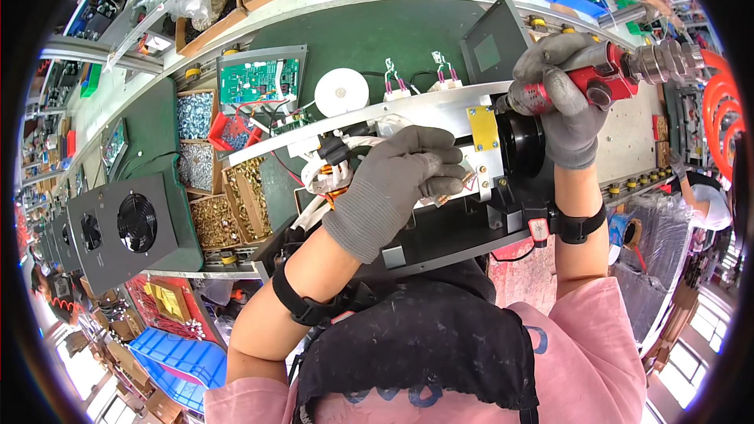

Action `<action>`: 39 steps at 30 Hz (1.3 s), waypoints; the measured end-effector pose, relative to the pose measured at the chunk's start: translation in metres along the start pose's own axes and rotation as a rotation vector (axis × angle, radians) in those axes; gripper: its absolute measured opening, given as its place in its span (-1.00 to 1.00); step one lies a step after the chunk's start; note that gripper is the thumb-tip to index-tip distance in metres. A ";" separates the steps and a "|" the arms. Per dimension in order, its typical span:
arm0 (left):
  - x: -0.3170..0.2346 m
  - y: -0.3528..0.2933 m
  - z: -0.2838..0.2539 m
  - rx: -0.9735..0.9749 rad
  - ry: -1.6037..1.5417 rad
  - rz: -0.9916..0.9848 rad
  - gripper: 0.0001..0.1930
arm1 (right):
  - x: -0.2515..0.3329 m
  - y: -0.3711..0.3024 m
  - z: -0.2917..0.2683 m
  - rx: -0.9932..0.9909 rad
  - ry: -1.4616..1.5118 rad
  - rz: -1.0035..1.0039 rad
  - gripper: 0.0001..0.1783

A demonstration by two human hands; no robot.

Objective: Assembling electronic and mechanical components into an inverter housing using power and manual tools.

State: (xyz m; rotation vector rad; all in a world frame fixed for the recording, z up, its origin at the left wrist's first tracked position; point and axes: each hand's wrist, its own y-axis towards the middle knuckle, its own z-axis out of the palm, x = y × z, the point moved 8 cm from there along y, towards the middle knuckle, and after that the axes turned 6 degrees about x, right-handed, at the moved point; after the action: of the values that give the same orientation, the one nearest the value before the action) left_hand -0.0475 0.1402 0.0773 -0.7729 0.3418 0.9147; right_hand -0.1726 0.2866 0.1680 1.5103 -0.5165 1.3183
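My right hand (pixel 572 114), in a grey glove, is wrapped round a red air-powered driver (pixel 593 86), its nose turned left toward the work. My left hand (pixel 400 180), gloved too, is closed with curled fingers over an open metal chassis (pixel 444 114). Coppery ends (pixel 470 180) show by its fingertips; what the fingers hold is hidden. Near the driver's nose, a yellow plate (pixel 483 129) with screws stands beside a round black part (pixel 525 144). White cables (pixel 318 179) bunch to the left of my left hand.
An orange coiled hose (pixel 719 110) hangs at the right. Left of the chassis stand bins of fasteners (pixel 212 220), a green circuit board (pixel 255 81) and a dark panel with fans (pixel 126 228). A white disc (pixel 342 93) lies behind the chassis. Another person (pixel 707 202) is far right.
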 end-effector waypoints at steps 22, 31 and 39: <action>-0.002 -0.039 -0.026 -0.115 0.072 0.044 -0.71 | 0.026 -0.051 0.011 -0.072 -0.036 -0.044 -0.62; -0.013 -0.055 -0.028 -0.144 0.077 0.065 -0.73 | 0.032 -0.058 0.035 0.015 -0.126 -0.074 -0.72; -0.069 -0.123 -0.127 -0.307 0.237 0.244 -0.71 | 0.056 -0.080 0.022 -0.247 -0.092 -0.059 -0.49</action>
State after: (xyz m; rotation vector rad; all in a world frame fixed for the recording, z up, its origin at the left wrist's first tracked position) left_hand 0.0189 -0.0372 0.0851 -1.1451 0.5185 1.1226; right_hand -0.0784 0.3150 0.1892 1.3748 -0.6632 1.0996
